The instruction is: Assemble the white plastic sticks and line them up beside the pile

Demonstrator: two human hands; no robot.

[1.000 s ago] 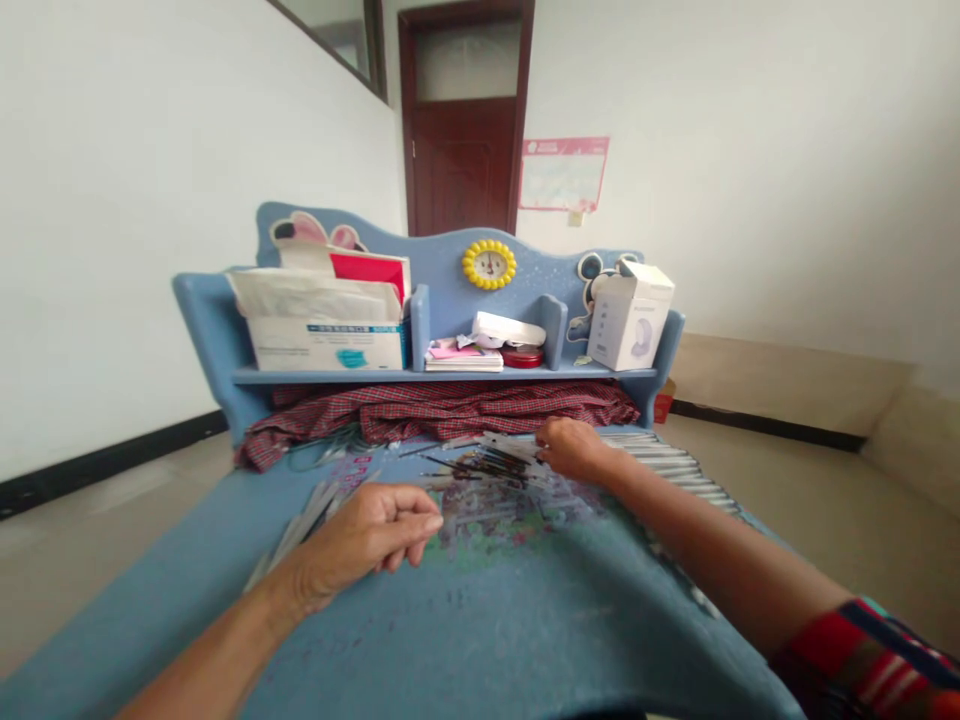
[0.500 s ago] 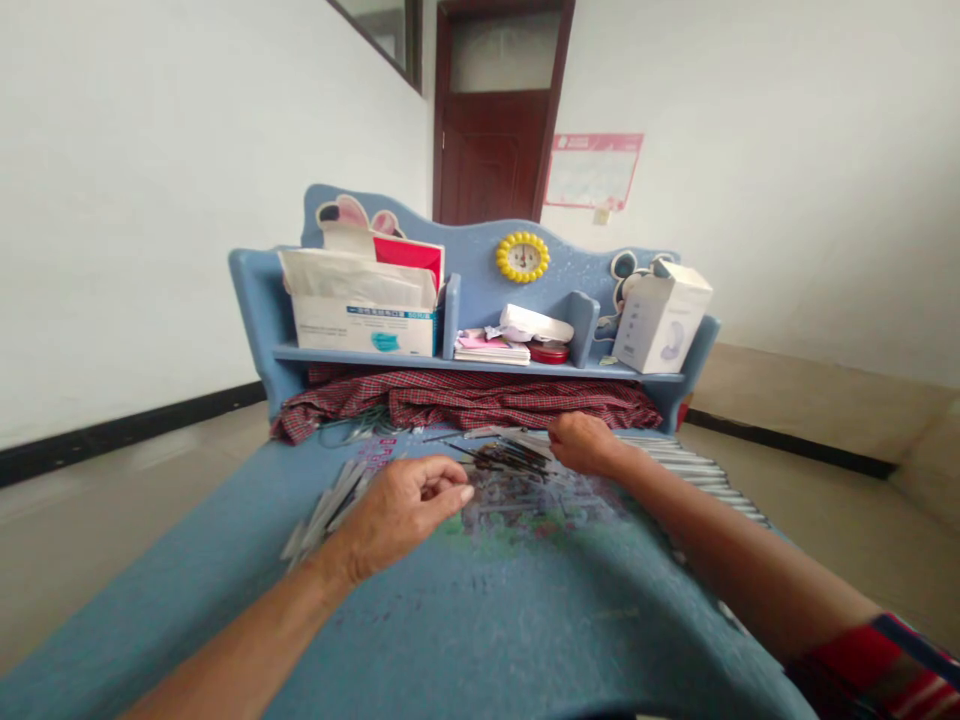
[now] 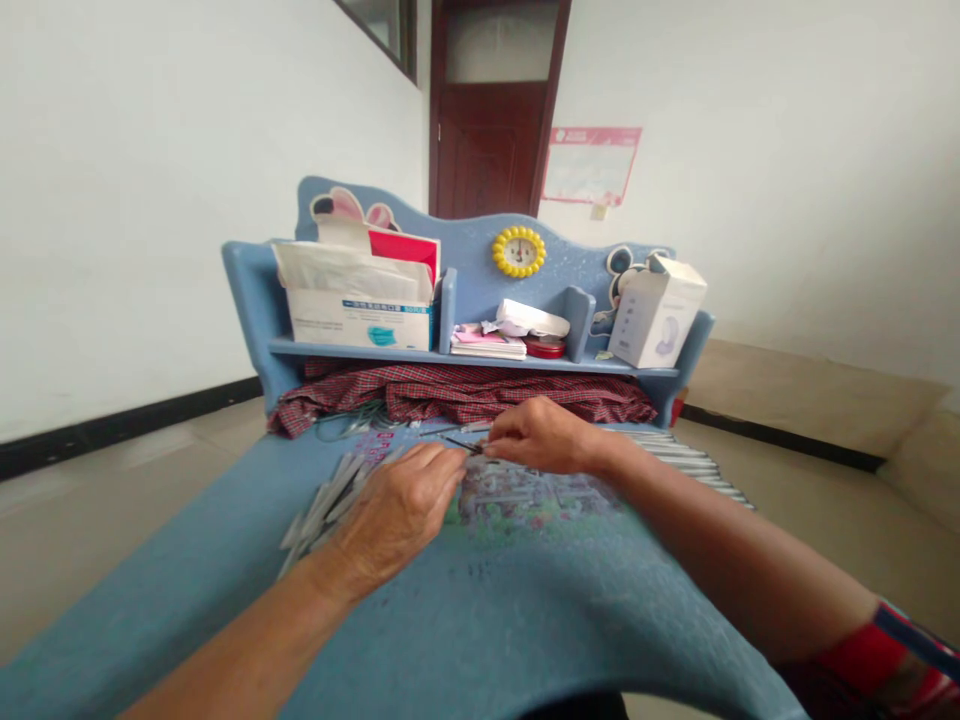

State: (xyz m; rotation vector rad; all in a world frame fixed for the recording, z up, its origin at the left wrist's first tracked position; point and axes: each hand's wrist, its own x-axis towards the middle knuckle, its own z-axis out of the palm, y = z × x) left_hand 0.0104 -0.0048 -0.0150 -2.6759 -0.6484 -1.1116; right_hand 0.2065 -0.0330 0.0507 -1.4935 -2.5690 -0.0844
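On desk [image 3: 487, 620], tubes [image 3: 319, 508] (heaped), plaid cloth [image 3: 465, 395]

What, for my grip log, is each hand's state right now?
Left hand: fingers closed beside the thin dark rod; a hold cannot be told.
Right hand: closed, pinching that rod.

left hand [image 3: 397, 510]: bare forearm | right hand [image 3: 536, 437]: red striped sleeve at upper arm
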